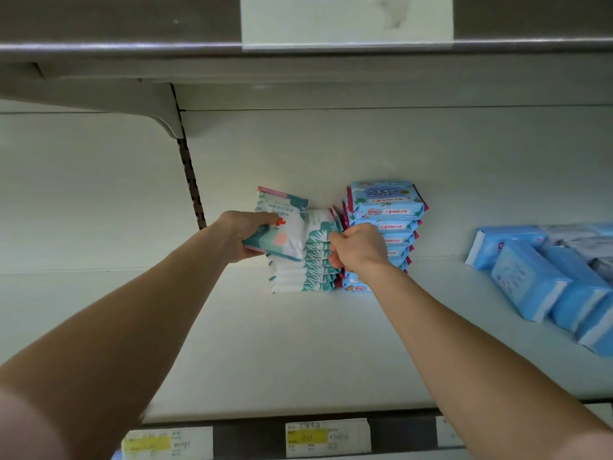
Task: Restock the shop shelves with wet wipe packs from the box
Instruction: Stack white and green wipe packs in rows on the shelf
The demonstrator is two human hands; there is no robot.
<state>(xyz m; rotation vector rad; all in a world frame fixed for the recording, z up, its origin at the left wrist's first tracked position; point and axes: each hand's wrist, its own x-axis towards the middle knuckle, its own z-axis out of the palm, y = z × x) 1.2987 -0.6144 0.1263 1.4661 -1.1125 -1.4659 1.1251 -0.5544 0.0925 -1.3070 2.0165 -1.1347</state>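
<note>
Left hand [238, 237] fingers gripped a teal pack [282, 227] tilted over the stack [305, 272] on the shelf [298, 346], right hand [360, 249] fingers curled at its edge, grip unclear, probably steadying it.

One wet wipe pack [282, 227], white and teal with a pink end seam and a small red mark, is held in the left hand [242, 234]. It is tilted, just above the left edge of the teal-and-white stack [308, 270]. That stack of matching packs lies flat on the pale shelf [298, 343] against the back wall, its top pack tipped upward. The right hand [358, 249] grips the right ends of its upper packs. Touching the stack's right side stands the blue stack [386, 207], taller, made of light blue packs with red side seams and printed labels facing up.
</note>
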